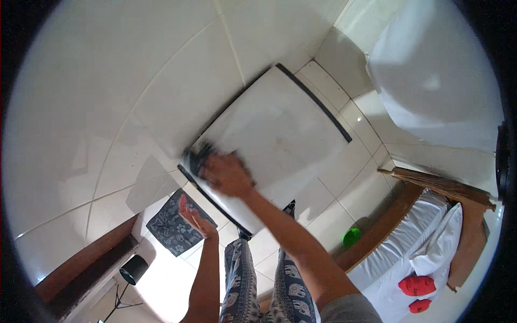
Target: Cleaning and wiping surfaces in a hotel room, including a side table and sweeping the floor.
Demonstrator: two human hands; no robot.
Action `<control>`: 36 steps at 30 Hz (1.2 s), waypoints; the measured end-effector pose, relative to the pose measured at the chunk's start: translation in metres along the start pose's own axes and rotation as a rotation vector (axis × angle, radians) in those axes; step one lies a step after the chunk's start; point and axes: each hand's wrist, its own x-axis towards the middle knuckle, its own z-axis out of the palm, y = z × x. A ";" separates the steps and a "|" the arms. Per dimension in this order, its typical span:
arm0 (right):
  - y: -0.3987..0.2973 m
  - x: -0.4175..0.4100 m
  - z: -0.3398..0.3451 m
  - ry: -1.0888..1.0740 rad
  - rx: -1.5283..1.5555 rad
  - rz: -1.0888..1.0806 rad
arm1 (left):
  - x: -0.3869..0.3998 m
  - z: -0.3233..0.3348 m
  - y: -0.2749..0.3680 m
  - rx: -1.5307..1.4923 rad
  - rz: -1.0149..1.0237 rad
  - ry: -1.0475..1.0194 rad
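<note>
My right hand (226,175) is blurred and pressed over a dark cloth (198,157) on the near left corner of a white tabletop (282,133). Black trim runs along the tabletop's edges, and a faint brownish mark shows near its middle. The cloth is bunched, and my fingers hide part of it. Beyond the table's left edge, my left hand (196,218) hangs in the air with its fingers apart and nothing in it. A dark grey mat (173,226) with paw and bone prints lies on the floor below that hand.
Tiled wall (161,80) borders the table's far left side. To the right stands a wooden bed (472,250) with white bedding and red items (418,286). Near it are a green container (351,237) and a broom (440,185). A black lamp (133,269) stands lower left.
</note>
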 end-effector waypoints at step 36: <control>0.195 -0.030 -0.194 0.395 -0.137 0.649 | -0.007 0.238 0.043 0.975 0.093 -0.085</control>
